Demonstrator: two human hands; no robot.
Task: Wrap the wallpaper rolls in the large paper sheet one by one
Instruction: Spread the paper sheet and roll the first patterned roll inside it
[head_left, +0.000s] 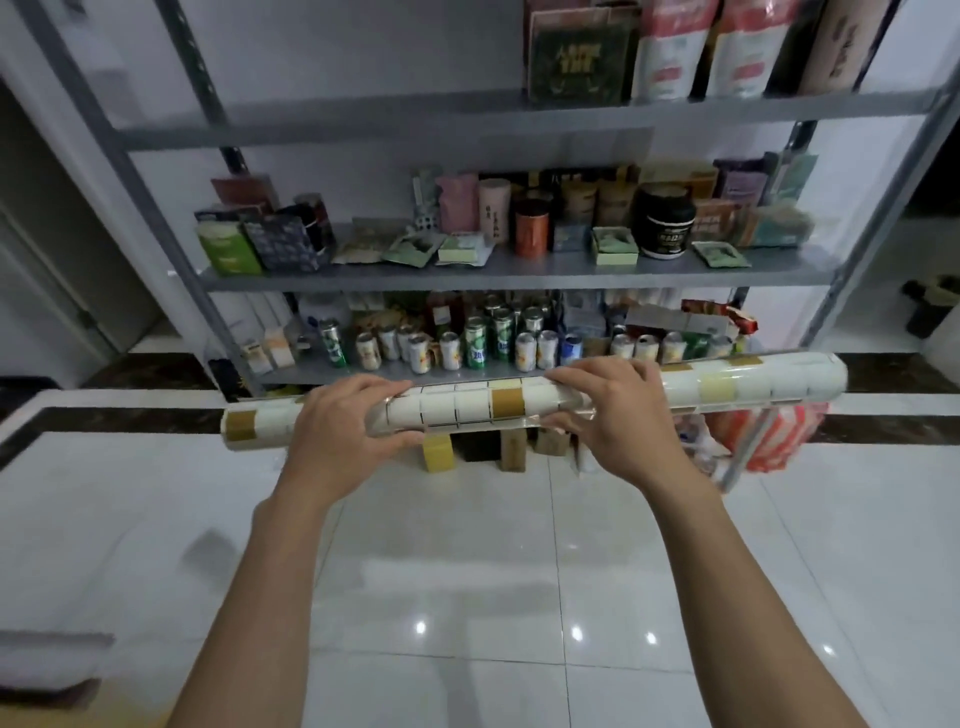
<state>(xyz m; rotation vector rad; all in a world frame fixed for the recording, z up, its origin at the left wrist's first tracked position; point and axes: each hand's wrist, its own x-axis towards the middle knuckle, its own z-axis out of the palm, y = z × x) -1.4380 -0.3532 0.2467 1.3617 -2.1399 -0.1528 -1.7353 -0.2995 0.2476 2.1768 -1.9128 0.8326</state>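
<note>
Just one wallpaper roll; left hand and right hand, each grip curled round it.

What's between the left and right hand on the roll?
Head view: only a bare stretch of the wallpaper roll, white tiles with one brown square, between left hand and right hand.
</note>
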